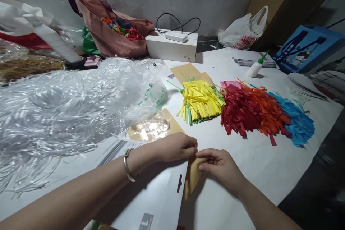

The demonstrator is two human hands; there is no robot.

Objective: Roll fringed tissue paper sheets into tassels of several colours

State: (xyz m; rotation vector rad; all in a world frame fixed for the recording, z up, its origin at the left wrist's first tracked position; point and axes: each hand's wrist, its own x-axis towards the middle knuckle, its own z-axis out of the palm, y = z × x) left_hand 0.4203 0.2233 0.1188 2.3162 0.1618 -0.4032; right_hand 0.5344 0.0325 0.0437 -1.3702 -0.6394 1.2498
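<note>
My left hand (176, 146) and my right hand (219, 167) meet near the table's front edge, fingers curled and pinched together over a tan paper piece (192, 178) lying on the white table (256, 158). Whatever the fingertips pinch is too small to make out. A silver bangle (128, 167) circles my left wrist. Beyond the hands lie fringed paper tassels: yellow-green (201, 102), red (239, 111), orange (266, 109) and blue (298, 120).
A large heap of clear plastic wrap (61, 111) fills the left. A pink bag of coloured paper (113, 30), a white box with a charger (172, 46), a glue bottle (256, 66), a white plastic bag (245, 28) and a blue box (307, 48) stand at the back.
</note>
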